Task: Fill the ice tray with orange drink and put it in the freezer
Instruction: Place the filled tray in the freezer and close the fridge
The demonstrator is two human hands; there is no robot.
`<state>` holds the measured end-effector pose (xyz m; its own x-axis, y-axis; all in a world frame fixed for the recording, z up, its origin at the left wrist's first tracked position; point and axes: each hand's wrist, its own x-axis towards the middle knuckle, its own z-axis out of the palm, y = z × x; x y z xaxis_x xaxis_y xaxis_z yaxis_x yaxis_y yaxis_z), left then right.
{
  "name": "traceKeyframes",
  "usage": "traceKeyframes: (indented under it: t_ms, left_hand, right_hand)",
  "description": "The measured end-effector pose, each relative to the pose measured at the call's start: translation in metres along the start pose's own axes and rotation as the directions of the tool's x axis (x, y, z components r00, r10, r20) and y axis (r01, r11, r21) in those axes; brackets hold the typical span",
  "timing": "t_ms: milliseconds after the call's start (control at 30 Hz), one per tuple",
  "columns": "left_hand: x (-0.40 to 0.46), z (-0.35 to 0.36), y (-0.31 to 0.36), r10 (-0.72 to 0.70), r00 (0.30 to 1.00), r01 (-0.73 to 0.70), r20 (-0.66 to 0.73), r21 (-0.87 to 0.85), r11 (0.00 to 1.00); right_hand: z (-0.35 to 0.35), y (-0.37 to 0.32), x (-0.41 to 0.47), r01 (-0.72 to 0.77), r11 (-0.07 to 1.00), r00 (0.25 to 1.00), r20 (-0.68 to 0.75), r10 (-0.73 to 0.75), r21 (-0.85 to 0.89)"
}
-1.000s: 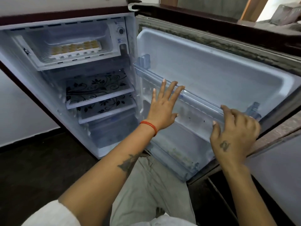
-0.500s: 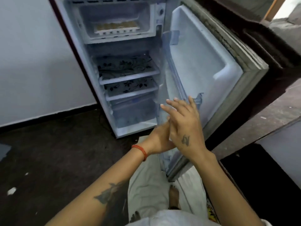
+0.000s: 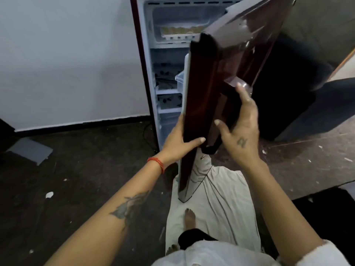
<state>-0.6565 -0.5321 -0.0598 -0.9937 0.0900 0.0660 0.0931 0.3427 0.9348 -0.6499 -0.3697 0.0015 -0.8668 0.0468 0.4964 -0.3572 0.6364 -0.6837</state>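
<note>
Beyond fridge door (image 3: 221,83), ice tray (image 3: 179,32) in freezer, well above both grips.

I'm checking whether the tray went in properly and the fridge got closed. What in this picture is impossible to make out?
- Ice tray, head view: its right end is hidden behind the door, and the cells are blurred, so fill level is unclear.
- Left hand: its fingers are hidden behind the door edge; only the thumb shows.
- Lower shelves: partly covered by the door.
- Fridge top: cut off by the frame's upper edge.
- Right hand: whether its fingers press the door is unclear.
</note>
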Motion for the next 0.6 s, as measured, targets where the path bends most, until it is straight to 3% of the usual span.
traceKeyframes:
  t_ms: [233, 400, 600]
  left_hand:
    - [0.048, -0.044, -0.031, -0.092, 0.955, 0.11, -0.282, 0.049, 0.993]
    - [0.093, -0.063, -0.05, -0.155, 0.898, 0.197, -0.412, 0.06, 0.979]
    - [0.132, -0.083, -0.063, -0.151, 0.849, 0.203, -0.507, 0.05, 0.978]
  right_hand:
    - [0.07, 0.005, 0.049, 0.04, 0.985, 0.996, 0.074, -0.053, 0.166]
    - [0.117, 0.001, 0.087, 0.059, 0.977, 0.987, 0.135, -0.088, 0.207]
    - [0.162, -0.005, 0.125, 0.113, 0.972, 0.971, 0.183, -0.152, 0.207]
